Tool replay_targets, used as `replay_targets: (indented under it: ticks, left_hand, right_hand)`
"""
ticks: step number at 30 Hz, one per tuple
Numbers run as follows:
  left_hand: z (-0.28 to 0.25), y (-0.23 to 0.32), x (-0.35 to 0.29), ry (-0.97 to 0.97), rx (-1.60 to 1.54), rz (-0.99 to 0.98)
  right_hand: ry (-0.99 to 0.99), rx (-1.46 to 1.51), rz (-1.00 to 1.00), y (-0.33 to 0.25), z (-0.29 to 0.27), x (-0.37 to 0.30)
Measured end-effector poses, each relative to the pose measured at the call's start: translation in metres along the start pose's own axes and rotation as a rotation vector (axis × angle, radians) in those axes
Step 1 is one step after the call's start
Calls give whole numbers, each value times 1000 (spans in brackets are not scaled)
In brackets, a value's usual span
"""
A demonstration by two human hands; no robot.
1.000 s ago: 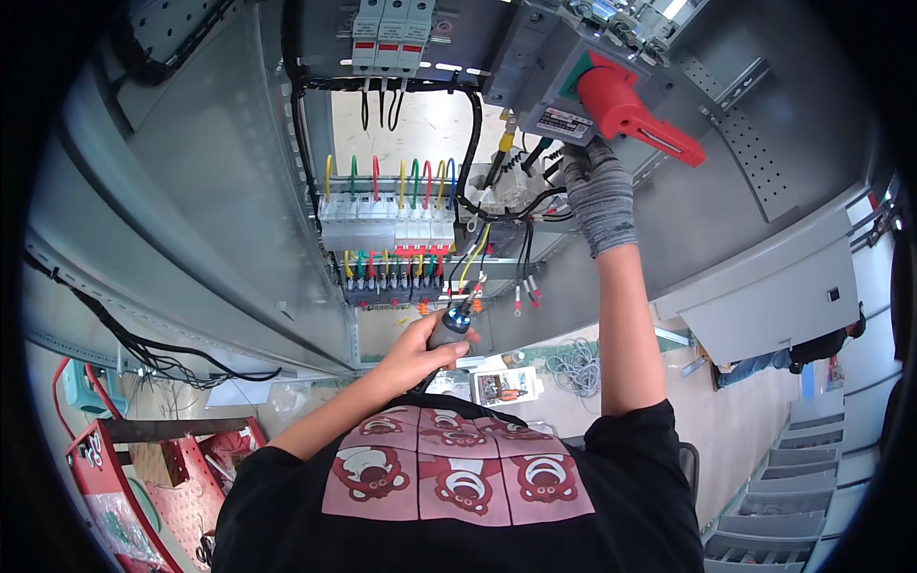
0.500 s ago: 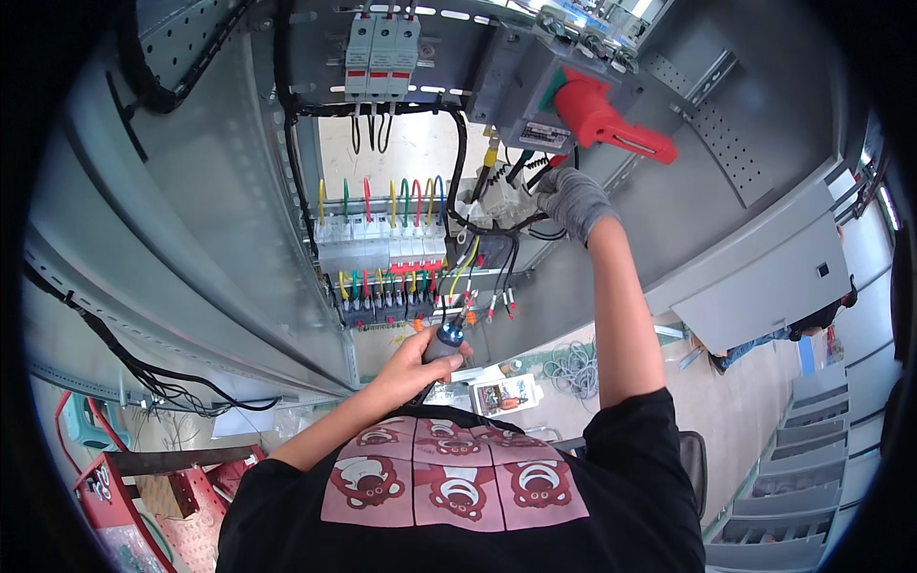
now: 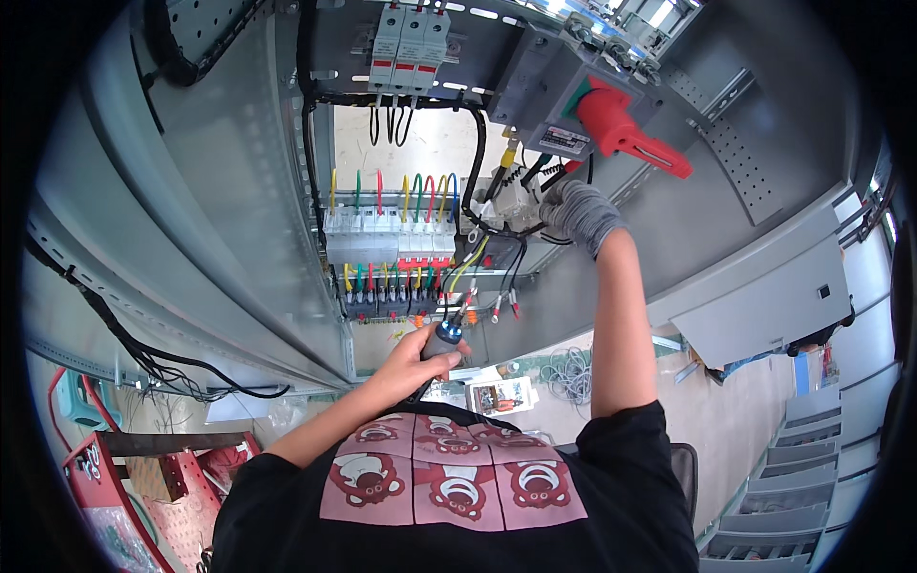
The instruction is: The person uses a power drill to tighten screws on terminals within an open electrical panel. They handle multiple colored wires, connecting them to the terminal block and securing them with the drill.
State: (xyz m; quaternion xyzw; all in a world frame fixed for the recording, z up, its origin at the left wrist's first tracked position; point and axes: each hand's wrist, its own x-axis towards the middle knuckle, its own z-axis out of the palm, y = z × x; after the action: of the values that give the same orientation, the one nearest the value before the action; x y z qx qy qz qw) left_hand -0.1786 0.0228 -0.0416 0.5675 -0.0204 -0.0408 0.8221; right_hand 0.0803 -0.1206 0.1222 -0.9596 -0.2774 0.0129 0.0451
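My left hand (image 3: 409, 365), bare, is wrapped round the grey grip of an electric screwdriver (image 3: 443, 338). Blue-white lights shine at its head, and its tip points up toward loose wire ends with ring lugs (image 3: 472, 291). On my right hand (image 3: 581, 216) is a grey knitted glove. Its fingers are curled in at the side of a white block (image 3: 516, 202), beneath a grey switch unit with a red rotary handle (image 3: 626, 132). Whatever those fingers grip is hidden by the glove. Thick cables with yellow, green and red sleeves run from the switch down to the block.
Left of the block, a breaker row (image 3: 390, 244) carries coloured wires, with a terminal strip (image 3: 387, 301) below. Three fuse holders (image 3: 409, 48) sit above. Cabinet walls curve round both sides. A red cart (image 3: 115, 497) stands lower left; coiled cable (image 3: 567, 375) lies on the floor.
The cabinet has shifted slightly right and up in the picture as the view moved. Both hands keep nearly the same hold; the right hand stays beside the white block.
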Motion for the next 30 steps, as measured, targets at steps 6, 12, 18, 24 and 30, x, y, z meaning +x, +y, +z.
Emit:
replay_targets:
  ticks: [6, 12, 18, 24, 30]
  left_hand:
    - [3, 0, 4, -28, 19, -22]
    - [4, -1, 10, -32, -37, -7]
    - [4, -5, 13, -20, -44, -29]
    - [-6, -1, 6, 102, -62, 81]
    - [6, 18, 18, 162, -211, 295]
  right_hand:
    - [-14, 31, -21, 13, 1, 7]
    - [369, 71, -205, -58, 3, -17]
    - [426, 96, -253, -79, 14, -30]
    - [703, 385, -298, -65, 67, -85]
    - [-127, 1169, -210, -88, 123, -157]
